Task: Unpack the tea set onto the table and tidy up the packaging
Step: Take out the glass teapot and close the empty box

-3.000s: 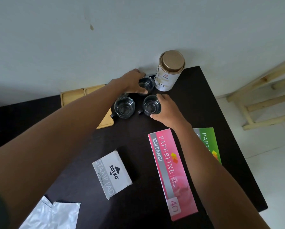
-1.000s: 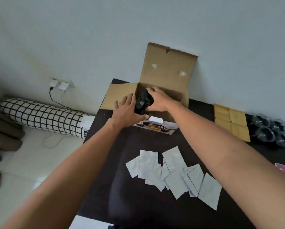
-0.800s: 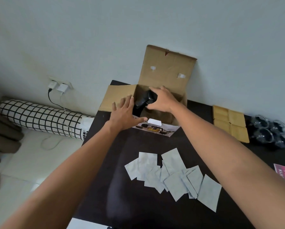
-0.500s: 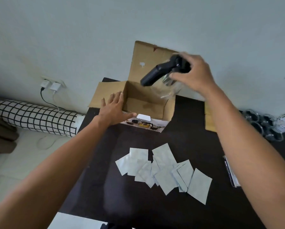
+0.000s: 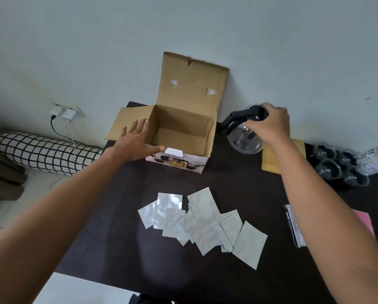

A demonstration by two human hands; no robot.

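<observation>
A dark bench (image 5: pixel 117 249) fills the lower frame, strewn at centre with about ten silver foil sachets (image 5: pixel 202 222). Beyond them, the open brown cardboard box (image 5: pixel 181 128) now looks empty; the left hand (image 5: pixel 135 142) rests flat, fingers apart, on its near left corner. At upper right, the right hand (image 5: pixel 269 123) has its grip clamped on the black lid of one clear glass teapot (image 5: pixel 245 137), just lifted out and lowering beside a pale wooden tray (image 5: pixel 271 161). Four glass cups (image 5: pixel 339 166) sit far right. Only packaging remains, likely.
</observation>
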